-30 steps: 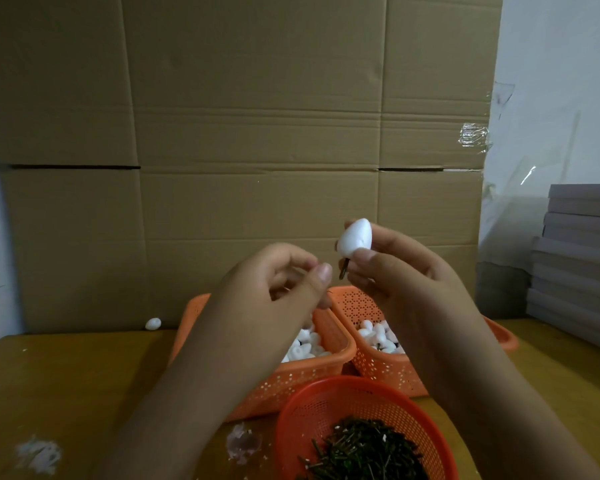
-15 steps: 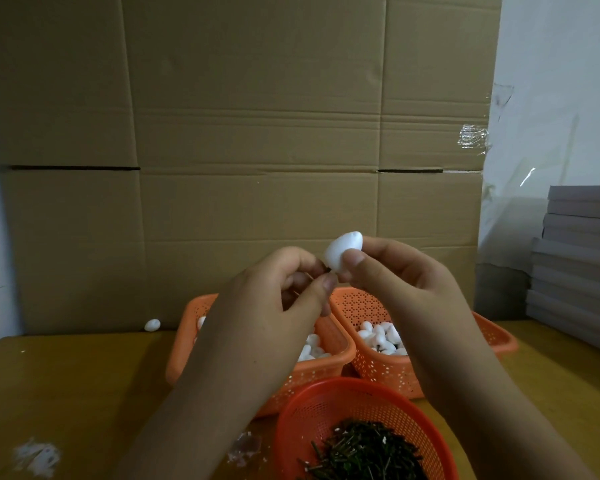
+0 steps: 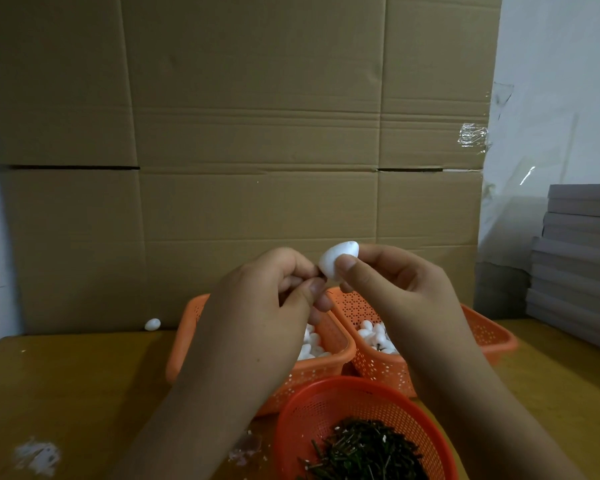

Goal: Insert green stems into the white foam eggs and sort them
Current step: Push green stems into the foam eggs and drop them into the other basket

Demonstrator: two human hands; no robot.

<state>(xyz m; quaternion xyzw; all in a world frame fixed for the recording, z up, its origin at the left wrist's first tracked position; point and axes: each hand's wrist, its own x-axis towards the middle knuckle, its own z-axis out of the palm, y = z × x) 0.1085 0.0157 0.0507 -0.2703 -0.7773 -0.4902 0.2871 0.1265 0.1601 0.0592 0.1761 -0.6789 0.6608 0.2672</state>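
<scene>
My right hand [image 3: 392, 282] pinches a white foam egg [image 3: 336, 258] between thumb and fingers, held above the baskets. My left hand [image 3: 267, 299] pinches a short dark green stem [image 3: 321, 274] whose tip meets the egg's lower left end; most of the stem is hidden by the fingers. A round red basket [image 3: 291, 420] at the bottom holds a heap of green stems [image 3: 364, 452]. Behind it stand two orange baskets: the left one [image 3: 187, 344] and the right one [image 3: 489, 337], both with white foam eggs inside.
A loose foam egg [image 3: 152, 324] lies on the wooden table [image 3: 66, 382] by the cardboard wall [image 3: 257, 150]. White foam crumbs [image 3: 37, 455] lie at the front left. A stack of grey boards [image 3: 579, 261] stands at the right.
The egg in my right hand has tilted and moved left and down to my left hand. The stem that hung below the egg now sits pinched in my left fingers at the egg's end.
</scene>
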